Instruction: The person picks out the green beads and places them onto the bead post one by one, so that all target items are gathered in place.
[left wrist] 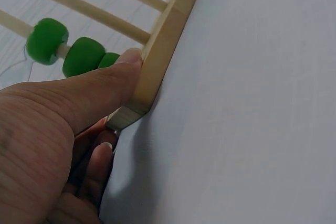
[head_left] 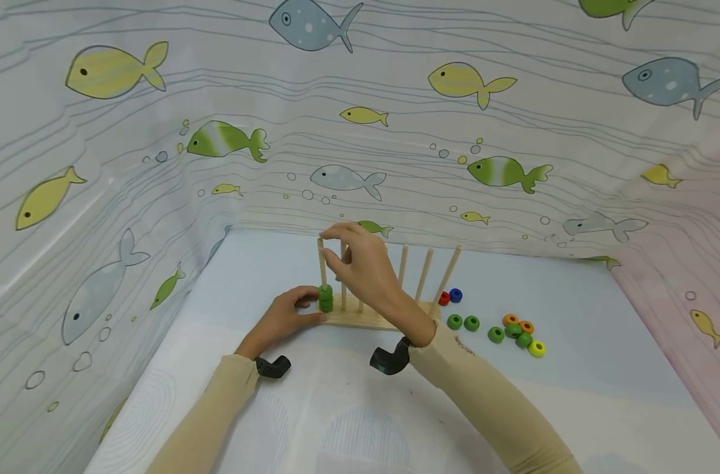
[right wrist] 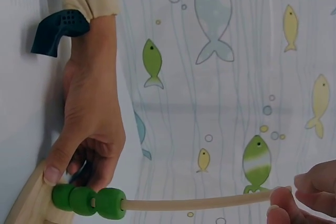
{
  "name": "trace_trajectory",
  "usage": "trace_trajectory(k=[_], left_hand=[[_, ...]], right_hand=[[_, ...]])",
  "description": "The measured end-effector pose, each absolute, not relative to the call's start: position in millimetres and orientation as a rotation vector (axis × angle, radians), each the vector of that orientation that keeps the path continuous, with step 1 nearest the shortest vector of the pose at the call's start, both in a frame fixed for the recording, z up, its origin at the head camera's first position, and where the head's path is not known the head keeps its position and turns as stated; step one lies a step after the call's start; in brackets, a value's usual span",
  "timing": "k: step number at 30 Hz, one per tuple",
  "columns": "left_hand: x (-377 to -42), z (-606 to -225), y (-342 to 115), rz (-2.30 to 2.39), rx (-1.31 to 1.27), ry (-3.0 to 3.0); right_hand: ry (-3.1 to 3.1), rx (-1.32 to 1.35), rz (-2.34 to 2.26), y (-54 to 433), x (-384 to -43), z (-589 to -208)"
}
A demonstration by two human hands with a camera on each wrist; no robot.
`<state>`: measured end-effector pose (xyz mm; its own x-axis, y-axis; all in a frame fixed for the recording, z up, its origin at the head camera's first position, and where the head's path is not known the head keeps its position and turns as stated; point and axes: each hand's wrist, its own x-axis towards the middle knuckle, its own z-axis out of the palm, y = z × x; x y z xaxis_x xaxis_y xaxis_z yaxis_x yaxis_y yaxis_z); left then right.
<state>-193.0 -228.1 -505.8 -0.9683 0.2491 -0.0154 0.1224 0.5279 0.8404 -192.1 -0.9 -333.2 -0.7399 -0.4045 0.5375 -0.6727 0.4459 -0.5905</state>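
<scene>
A wooden bead rack [head_left: 360,318] with several upright pegs stands on the table. Three green beads [head_left: 325,299] are stacked low on its leftmost peg [head_left: 322,263]. My left hand [head_left: 282,315] grips the left end of the base, thumb along the front edge, as the left wrist view shows with the base [left wrist: 157,66]. In that view a small gap parts the top green bead [left wrist: 47,41] from the one below. My right hand [head_left: 362,260] is at the tip of that same peg, thumb and fingers apart around it, holding no bead. Part of the rack hides behind the right forearm.
Right of the rack lie loose beads: a red bead [head_left: 444,299], a blue bead [head_left: 456,295], several green ones [head_left: 471,323], two orange ones [head_left: 527,327] and a yellow one [head_left: 537,348]. A fish-patterned curtain [head_left: 395,145] surrounds the table [head_left: 573,388].
</scene>
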Motion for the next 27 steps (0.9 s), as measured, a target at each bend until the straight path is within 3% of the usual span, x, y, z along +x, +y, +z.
trace_trajectory(k=[27], left_hand=[[-192.1, -504.6, -224.7, 1.427, 0.266, 2.62]], right_hand=[[-2.332, 1.034, 1.187, 50.1, -175.3, -373.7]])
